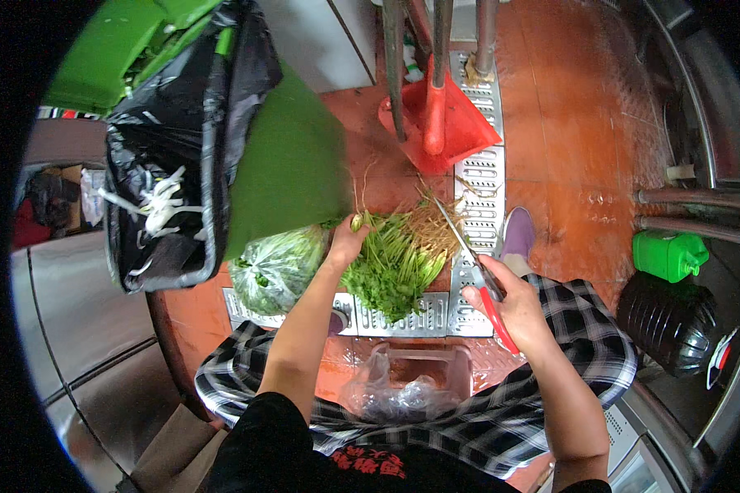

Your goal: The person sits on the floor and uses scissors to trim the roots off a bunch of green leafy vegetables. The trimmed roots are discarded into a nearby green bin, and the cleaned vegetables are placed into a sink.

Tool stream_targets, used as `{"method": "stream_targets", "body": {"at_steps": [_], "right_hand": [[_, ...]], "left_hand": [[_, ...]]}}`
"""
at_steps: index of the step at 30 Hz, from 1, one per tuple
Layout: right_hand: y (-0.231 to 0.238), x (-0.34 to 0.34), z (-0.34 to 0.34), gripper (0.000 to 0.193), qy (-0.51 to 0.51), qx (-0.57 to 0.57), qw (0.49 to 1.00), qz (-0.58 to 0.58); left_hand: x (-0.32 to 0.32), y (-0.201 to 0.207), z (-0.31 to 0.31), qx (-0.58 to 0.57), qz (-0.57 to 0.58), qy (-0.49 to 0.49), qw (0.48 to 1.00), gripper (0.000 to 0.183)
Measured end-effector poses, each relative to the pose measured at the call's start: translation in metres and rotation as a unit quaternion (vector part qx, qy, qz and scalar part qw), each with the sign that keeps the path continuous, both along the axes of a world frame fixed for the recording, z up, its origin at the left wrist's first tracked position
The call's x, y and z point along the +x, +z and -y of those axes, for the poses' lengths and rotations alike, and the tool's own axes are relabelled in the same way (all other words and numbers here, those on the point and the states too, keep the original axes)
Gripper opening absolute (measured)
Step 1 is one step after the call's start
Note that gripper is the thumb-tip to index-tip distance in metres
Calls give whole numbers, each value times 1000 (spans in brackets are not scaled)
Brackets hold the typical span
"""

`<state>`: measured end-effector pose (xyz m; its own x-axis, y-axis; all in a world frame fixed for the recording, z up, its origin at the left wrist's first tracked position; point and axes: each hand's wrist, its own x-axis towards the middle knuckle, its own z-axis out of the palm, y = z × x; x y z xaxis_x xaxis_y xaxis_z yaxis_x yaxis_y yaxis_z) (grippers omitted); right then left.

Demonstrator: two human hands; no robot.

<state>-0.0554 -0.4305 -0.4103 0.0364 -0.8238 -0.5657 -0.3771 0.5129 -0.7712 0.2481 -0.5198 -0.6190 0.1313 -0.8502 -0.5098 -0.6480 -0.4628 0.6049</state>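
Observation:
A pile of leafy green herbs, probably coriander (390, 267), lies on the floor across the metal drain grate, its thin brown roots (432, 226) toward the far right. At the pile's left edge, my left hand (349, 242) is closed round a herb stem (356, 222) with a long root rising from it. My right hand (514, 308) grips red-handled scissors (493, 316). Their blades point away to the far left and reach over the roots; how far they are parted is hard to tell. Left of the pile sits a clear plastic bag of greens (279, 271), partly behind my left forearm.
A green bin (284, 164) with a black liner stands at the left, holding white scraps. Beyond the herbs is a red dustpan (440, 123). At the right are a green jug (670, 255) and a large dark bottle (666, 320). A plastic basket (460, 370) sits between my knees.

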Motion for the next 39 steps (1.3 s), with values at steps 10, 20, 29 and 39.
{"method": "stream_targets", "body": {"at_steps": [10,20,29,39], "right_hand": [[27,6,-23,75,154,-63,984,56],[44,-16,-46,76,156,-86,970,164],[53,-38,-50,71,171,-131,968,128],[48,-41,-48,64,149,-134,968,150]], "left_hand": [[-10,204,-23,1,-312,-64,948,31],[-43,268,-36,13,-292,-161,943,29],[-61,275,-32,26,-311,-184,932,27],[-67,270,-24,40,-317,-190,928,26]]}}
